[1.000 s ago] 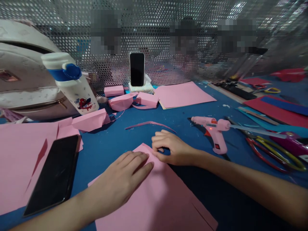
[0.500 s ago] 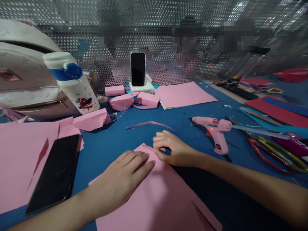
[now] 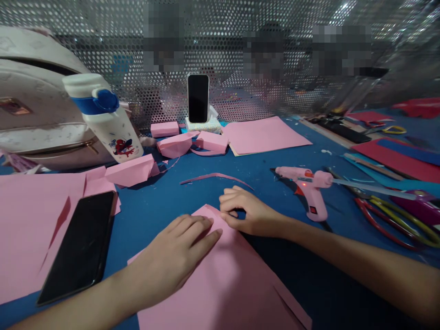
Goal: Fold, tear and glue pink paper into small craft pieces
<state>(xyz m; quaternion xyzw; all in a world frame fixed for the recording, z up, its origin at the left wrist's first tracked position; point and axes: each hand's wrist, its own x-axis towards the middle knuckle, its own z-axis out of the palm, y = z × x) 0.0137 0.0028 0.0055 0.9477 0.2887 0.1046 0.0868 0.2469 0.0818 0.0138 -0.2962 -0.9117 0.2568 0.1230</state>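
Observation:
A large pink paper sheet [image 3: 223,284] lies on the blue table in front of me. My left hand [image 3: 175,256] rests flat on it, fingers stretched out and together, pressing near the sheet's far corner. My right hand [image 3: 245,213] sits at that corner with its fingers curled, pinching the paper's far edge. A thin curved pink paper strip [image 3: 215,177] lies just beyond my hands.
A black phone [image 3: 80,245] lies on pink paper at left. A white bottle [image 3: 103,117], a white bag [image 3: 34,105] and folded pink boxes [image 3: 132,169] stand behind. A pink glue gun [image 3: 307,190], scissors [image 3: 395,215] and coloured sheets lie right. A phone [image 3: 198,98] leans against the perforated wall.
Almost nothing differs. My right hand's fingers have shifted very slightly at the paper's far edge; my left hand stays flat on the sheet.

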